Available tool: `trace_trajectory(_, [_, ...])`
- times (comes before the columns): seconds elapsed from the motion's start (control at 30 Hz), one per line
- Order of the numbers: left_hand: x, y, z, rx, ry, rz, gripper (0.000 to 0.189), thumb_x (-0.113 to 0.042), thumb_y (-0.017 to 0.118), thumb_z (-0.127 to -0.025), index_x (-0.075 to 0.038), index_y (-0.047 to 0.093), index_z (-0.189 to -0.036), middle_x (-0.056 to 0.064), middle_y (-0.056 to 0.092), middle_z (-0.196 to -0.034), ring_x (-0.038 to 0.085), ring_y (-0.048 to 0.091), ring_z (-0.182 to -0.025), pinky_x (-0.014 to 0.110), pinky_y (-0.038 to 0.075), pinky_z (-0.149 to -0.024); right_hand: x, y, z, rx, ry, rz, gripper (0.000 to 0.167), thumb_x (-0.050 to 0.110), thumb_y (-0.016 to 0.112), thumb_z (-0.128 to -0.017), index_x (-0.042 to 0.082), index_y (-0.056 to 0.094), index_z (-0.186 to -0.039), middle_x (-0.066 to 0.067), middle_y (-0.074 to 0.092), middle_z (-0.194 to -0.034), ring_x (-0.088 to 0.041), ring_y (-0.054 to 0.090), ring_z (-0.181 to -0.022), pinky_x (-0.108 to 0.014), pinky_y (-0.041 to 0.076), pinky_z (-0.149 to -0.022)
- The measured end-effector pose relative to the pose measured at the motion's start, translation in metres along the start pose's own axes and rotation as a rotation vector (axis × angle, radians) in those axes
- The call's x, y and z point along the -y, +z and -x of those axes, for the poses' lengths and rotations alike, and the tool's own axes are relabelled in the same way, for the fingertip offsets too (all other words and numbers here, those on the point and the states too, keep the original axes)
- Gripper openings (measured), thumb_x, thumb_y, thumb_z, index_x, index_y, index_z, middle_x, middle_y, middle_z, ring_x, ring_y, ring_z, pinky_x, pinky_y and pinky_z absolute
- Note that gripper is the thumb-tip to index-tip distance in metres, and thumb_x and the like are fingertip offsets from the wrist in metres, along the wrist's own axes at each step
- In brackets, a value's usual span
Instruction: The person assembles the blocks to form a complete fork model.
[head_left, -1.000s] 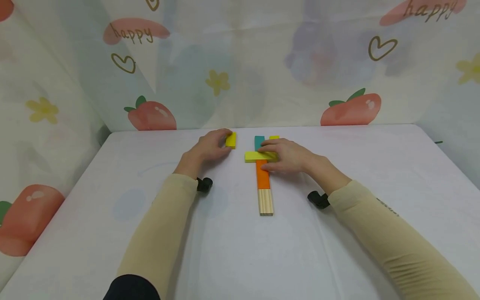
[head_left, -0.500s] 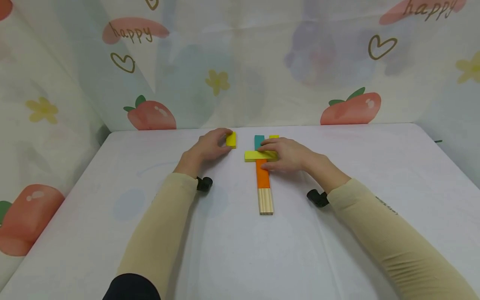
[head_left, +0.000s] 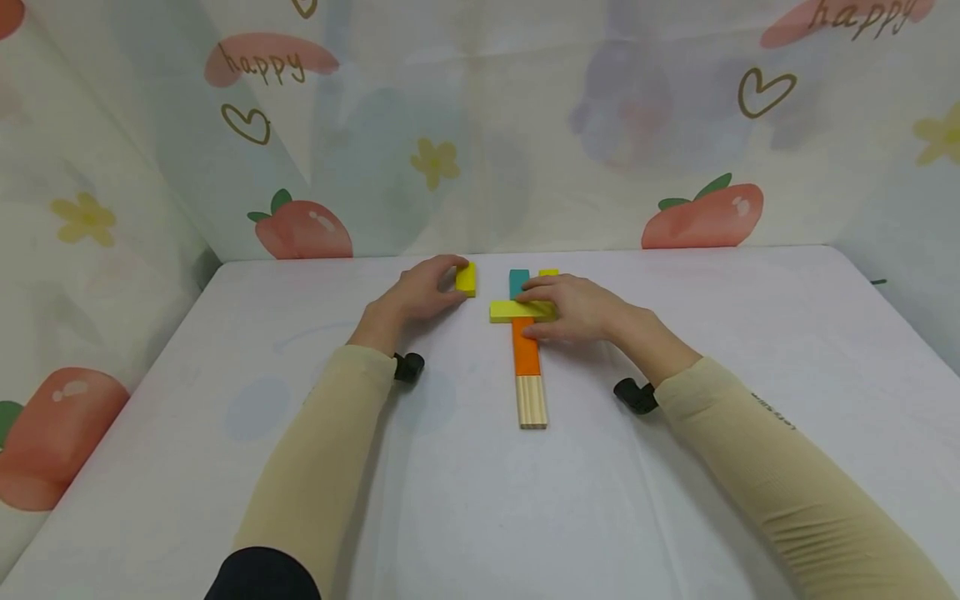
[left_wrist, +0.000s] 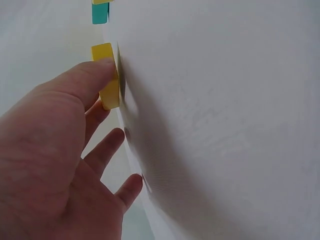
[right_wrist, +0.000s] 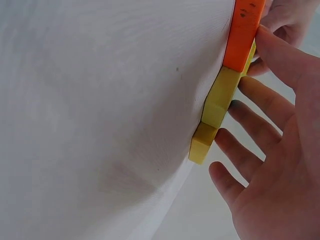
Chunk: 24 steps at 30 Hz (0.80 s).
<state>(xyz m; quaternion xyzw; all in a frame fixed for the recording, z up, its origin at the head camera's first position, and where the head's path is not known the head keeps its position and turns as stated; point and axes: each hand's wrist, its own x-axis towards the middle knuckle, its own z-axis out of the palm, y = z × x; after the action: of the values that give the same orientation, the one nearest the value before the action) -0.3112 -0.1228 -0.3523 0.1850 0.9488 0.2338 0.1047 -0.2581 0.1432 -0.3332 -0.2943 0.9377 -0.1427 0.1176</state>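
Note:
Between thumb and finger my left hand (head_left: 420, 290) pinches a yellow block (head_left: 467, 280) at the far side of the table. To its right lies a T-shaped row of flat blocks: a teal block (head_left: 517, 281) at the far end, a yellow-green block (head_left: 507, 312) set crosswise, an orange block (head_left: 527, 358) and a plain wood block (head_left: 532, 403) nearest me. A second yellow block (head_left: 549, 272) sits beside the teal one, partly hidden by my right hand (head_left: 581, 310). That hand rests fairly straight fingers on the row, its thumb by the orange block (right_wrist: 243, 35).
A white cloth covers the table (head_left: 465, 500). Just beyond its far edge a printed curtain (head_left: 495, 167) rises, with more of it along both sides. Black wrist cameras (head_left: 409, 368) sit on both forearms.
My left hand has shifted the pinched yellow block slightly right, toward the teal block. My right hand stays in place on the row.

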Motion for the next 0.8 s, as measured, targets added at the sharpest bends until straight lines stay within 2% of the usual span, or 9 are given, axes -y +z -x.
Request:
trace_trajectory(0.53, [-0.008, 0.002, -0.003, -0.004, 0.015, 0.012, 0.057, -0.026, 0.064, -0.100, -0.016, 0.044, -0.151, 0.002, 0.040, -0.157, 0.023, 0.031, -0.146, 0.046, 0.020, -0.120, 0.002, -0.002, 0.001, 0.008, 0.006, 0.006, 0.057, 0.037, 0.069, -0.095, 0.008, 0.057, -0.143, -0.016, 0.043, -0.154, -0.040, 0.034, -0.143, -0.058, 0.026, -0.115])
trace_trajectory(0.8, [-0.014, 0.002, -0.001, -0.002, 0.015, 0.017, 0.056, -0.027, 0.064, -0.100, -0.017, 0.044, -0.151, 0.002, 0.039, -0.157, 0.023, 0.031, -0.146, 0.048, 0.019, -0.120, 0.003, -0.003, 0.000, 0.008, -0.003, 0.012, 0.057, 0.037, 0.070, -0.095, 0.008, 0.058, -0.142, -0.017, 0.043, -0.154, -0.039, 0.035, -0.142, -0.058, 0.026, -0.115])
